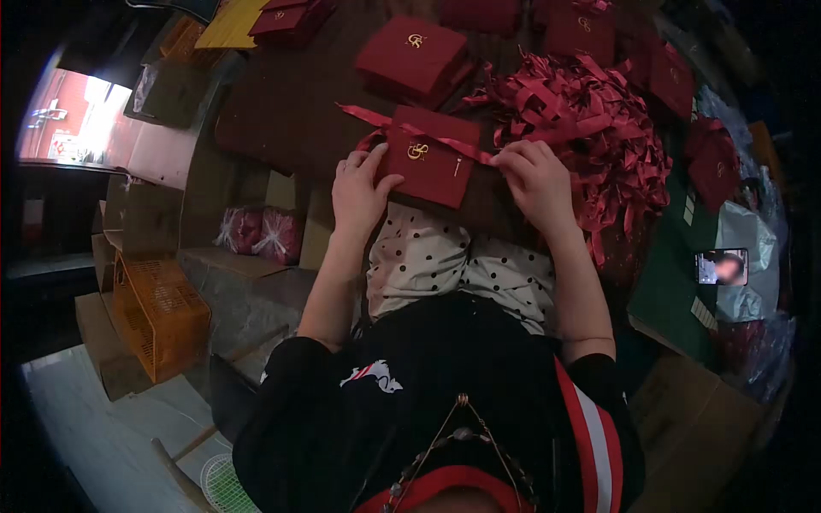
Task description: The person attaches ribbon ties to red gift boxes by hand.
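A flat dark red packet [432, 175] with gold letters lies slightly tilted in front of me, close to the table's near edge. Across its upper part runs a red satin ribbon [436, 137], whose loose left end sticks out past the packet. My left hand [359, 184] grips the packet's left edge, thumb at its lower left side and fingertips by the ribbon. To the right of the packet, my right hand [539, 179] pinches the ribbon's right end between thumb and fingers. Whether the ribbon is fixed to the packet's back is hidden.
Beside my right hand spreads a big heap of red ribbons [590, 128]. Behind the packet stands a stack of similar red packets [415, 56], with more along the far side. A phone [721, 267] lies at right. Cardboard boxes and an orange crate [158, 312] are on the left.
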Demonstrator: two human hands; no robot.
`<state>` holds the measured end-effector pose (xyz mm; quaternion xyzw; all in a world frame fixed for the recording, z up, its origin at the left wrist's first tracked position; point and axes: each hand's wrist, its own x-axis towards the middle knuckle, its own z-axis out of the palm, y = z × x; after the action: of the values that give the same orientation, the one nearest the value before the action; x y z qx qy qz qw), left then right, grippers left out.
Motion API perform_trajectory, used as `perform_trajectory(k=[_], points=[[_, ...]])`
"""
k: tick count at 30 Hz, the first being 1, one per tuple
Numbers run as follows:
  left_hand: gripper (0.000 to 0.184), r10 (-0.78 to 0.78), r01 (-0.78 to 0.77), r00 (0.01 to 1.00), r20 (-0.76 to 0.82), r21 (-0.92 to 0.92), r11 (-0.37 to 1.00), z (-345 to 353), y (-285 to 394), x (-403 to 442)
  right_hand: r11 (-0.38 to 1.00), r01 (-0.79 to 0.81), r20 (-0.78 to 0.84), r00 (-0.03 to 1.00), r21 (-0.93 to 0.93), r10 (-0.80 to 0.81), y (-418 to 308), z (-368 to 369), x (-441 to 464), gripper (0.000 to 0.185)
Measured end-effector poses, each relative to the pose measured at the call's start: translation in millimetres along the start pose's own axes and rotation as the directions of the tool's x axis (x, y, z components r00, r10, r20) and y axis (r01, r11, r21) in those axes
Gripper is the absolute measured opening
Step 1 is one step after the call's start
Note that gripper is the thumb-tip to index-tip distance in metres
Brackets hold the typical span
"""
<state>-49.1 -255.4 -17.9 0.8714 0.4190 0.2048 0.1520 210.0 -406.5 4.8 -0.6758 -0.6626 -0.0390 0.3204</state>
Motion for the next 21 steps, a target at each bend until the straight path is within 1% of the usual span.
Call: perform_trajectory(k=[1,3,4,5,7,8,10,11,12,14,15,16,17,18,19,20,21], points=[[0.056,0.003,-0.003,1.0,-0.017,0.001,1.0,0.9,-1.7,-0.2,1.0,0.0,0.002,1.0,0.001,0.0,0.7,2.4,1.2,0.014],[0.055,-0.022,0.022,1.0,-0.008,-0.018,1.0,5.2,-6.1,0.7,0.982,-0.125,0.051,0.99,-0.14,0.134,1.8,7.7,3.7,0.019],[0.055,-0.045,0.045,0.999,0.0,-0.036,0.998,6.8,-8.0,0.6,0.968,-0.115,0.077,0.988,-0.221,0.135,7.6,13.5,3.7,0.023],[0.055,-0.044,0.044,0.999,-0.002,-0.035,0.998,7.9,-8.7,-0.5,0.969,-0.115,0.075,0.988,-0.221,0.134,9.6,16.6,5.1,0.023],[0.053,-0.051,0.045,0.996,-0.07,-0.087,0.995,9.0,-6.7,-3.3,0.973,-0.155,0.083,0.982,-0.168,0.171,7.0,19.1,9.0,0.021],[0.053,-0.053,0.047,0.996,-0.07,-0.086,0.995,9.4,-5.0,-3.8,0.974,-0.154,0.084,0.982,-0.167,0.169,4.8,18.8,10.7,0.021],[0.052,-0.106,0.099,0.99,-0.096,-0.068,0.993,6.0,2.4,-4.2,0.986,-0.145,-0.051,0.987,0.086,0.15,-6.3,11.3,20.2,0.017],[0.052,-0.111,0.105,0.989,-0.096,-0.066,0.992,5.5,4.5,-4.9,0.973,-0.165,-0.094,0.979,0.164,0.182,-14.7,4.8,23.2,0.015],[0.05,-0.109,0.109,0.988,-0.11,-0.003,0.994,5.0,6.2,-4.8,0.972,-0.163,-0.091,0.979,0.168,0.18,-16.5,7.0,24.4,0.015],[0.046,-0.084,0.103,0.983,-0.162,0.112,0.988,5.4,8.0,-3.4,0.919,-0.096,-0.289,0.932,0.383,0.218,-17.9,10.1,27.5,0.015],[0.046,-0.085,0.104,0.983,-0.163,0.114,0.988,4.9,7.7,-2.2,0.735,-0.263,-0.135,0.891,0.625,0.433,-21.4,10.3,24.4,0.016],[0.045,-0.142,0.147,0.984,-0.104,0.044,0.988,4.8,7.8,-0.9,0.735,-0.263,-0.135,0.891,0.625,0.433,-22.6,10.5,25.1,0.016],[0.045,-0.194,0.193,0.98,-0.042,-0.023,0.981,4.7,7.7,0.0,0.585,-0.246,-0.097,0.865,0.773,0.492,-23.7,10.4,26.2,0.017],[0.045,-0.195,0.194,0.98,-0.043,-0.024,0.981,4.9,7.6,0.4,0.409,-0.214,-0.046,0.84,0.887,0.54,-24.4,9.8,27.2,0.018],[0.045,-0.218,0.217,0.976,-0.028,-0.034,0.976,4.7,7.4,0.7,0.267,-0.195,0.016,0.834,0.944,0.552,-25.9,7.9,26.3,0.018],[0.044,-0.239,0.238,0.971,-0.013,-0.045,0.97,4.6,7.2,0.7,0.267,-0.194,0.016,0.834,0.944,0.551,-24.2,8.7,26.5,0.018],[0.044,-0.24,0.239,0.971,-0.014,-0.044,0.97,4.2,7.0,0.3,0.186,-0.17,0.031,0.813,0.968,0.581,-21.9,10.0,27.2,0.017]])
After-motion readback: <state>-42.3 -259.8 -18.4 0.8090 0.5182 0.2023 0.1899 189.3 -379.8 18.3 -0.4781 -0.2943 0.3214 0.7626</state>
